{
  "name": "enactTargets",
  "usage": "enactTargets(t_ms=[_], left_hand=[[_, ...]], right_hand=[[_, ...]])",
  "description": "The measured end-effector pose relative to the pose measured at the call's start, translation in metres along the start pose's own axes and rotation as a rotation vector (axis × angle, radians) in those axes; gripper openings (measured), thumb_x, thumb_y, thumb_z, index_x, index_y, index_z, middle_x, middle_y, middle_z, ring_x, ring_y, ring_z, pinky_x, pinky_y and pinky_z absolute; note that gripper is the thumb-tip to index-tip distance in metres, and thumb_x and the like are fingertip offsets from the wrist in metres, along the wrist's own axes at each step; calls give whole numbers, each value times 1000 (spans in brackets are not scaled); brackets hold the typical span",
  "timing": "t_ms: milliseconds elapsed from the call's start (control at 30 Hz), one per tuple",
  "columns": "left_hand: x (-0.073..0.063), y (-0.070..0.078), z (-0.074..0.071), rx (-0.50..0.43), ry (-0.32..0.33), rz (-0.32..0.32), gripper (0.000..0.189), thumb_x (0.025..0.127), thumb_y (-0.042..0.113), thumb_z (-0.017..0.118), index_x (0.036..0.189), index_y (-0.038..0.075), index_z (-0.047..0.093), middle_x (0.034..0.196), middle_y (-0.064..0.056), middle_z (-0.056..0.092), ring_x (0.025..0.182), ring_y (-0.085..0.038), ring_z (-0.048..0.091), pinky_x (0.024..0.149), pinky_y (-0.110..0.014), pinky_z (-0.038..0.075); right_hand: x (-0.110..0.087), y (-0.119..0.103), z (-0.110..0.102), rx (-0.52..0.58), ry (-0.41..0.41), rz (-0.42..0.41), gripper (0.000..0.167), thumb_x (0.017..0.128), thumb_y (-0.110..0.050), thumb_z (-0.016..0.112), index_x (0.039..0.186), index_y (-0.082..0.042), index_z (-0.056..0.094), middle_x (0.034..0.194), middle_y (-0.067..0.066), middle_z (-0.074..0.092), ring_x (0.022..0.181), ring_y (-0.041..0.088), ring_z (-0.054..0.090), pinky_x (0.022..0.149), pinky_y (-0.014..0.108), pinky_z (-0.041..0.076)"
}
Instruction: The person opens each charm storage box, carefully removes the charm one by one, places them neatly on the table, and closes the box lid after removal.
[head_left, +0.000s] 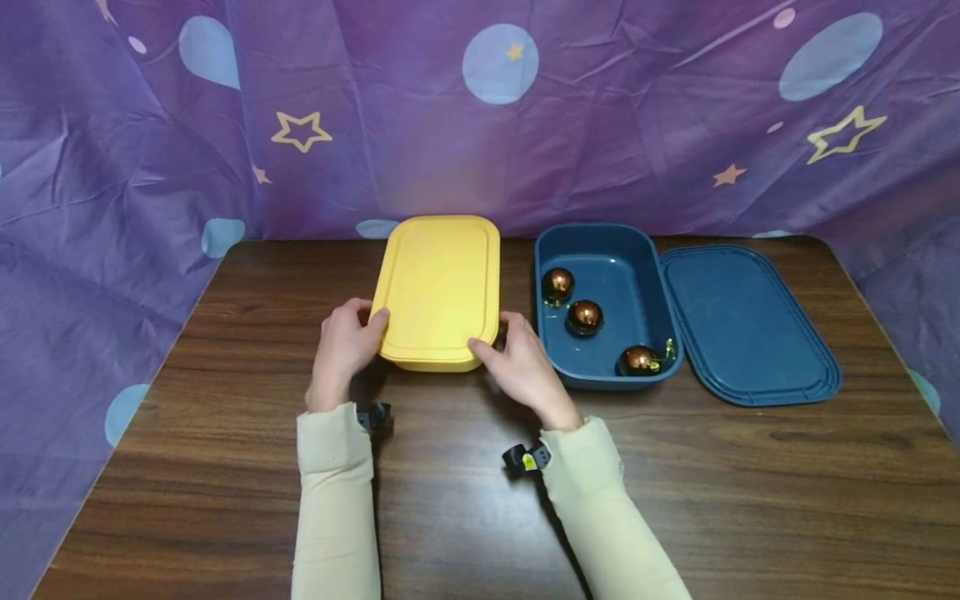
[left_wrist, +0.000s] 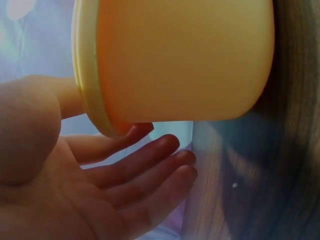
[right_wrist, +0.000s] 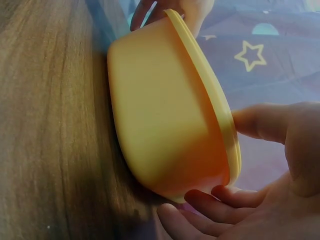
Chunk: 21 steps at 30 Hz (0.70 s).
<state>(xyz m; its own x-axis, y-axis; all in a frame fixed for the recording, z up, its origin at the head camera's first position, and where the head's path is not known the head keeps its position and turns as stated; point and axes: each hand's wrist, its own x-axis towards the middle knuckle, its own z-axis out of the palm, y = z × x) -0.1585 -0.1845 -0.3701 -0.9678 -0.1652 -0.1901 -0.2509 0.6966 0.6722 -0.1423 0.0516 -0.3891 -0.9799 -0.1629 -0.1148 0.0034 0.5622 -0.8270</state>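
A yellow lid (head_left: 438, 283) lies on top of a yellow rectangular box (right_wrist: 160, 110) at the back of the wooden table. My left hand (head_left: 345, 346) pinches the lid's rim at the near left, thumb on top and index finger under the edge. In the left wrist view, its other fingers extend below the rim beside the box wall. At the near right corner, my right hand (head_left: 521, 367) pinches the rim between thumb above and fingertips below. The lid covers the inside of the box.
Right of the yellow box stands a lidless blue box (head_left: 671, 308) with three shiny brown ball ornaments (head_left: 585, 317) inside. A blue lid (head_left: 750, 325) lies flat beside it. Purple star-patterned cloth (head_left: 420, 117) hangs behind the table (head_left: 225, 467).
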Motion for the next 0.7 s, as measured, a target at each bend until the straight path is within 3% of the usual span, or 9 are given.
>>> enactTargets(t_ms=[367, 700], left_hand=[[-1, 2, 1, 37, 42, 54, 44, 98, 28, 49, 127, -4, 56, 120, -23, 61, 107, -35, 54, 98, -48, 45], [-3, 4, 0, 36, 32, 49, 42, 98, 28, 50, 125, -4, 57, 115, -22, 62, 103, -33, 55, 93, -46, 46]], right_hand=[[0, 0, -2, 17, 0, 5, 62, 92, -34, 60, 137, 4, 40, 139, 22, 48, 132, 32, 44, 111, 46, 36], [0, -1, -3, 14, 12, -13, 59, 92, -31, 60, 136, 4, 42, 135, 21, 51, 129, 31, 47, 110, 45, 37]])
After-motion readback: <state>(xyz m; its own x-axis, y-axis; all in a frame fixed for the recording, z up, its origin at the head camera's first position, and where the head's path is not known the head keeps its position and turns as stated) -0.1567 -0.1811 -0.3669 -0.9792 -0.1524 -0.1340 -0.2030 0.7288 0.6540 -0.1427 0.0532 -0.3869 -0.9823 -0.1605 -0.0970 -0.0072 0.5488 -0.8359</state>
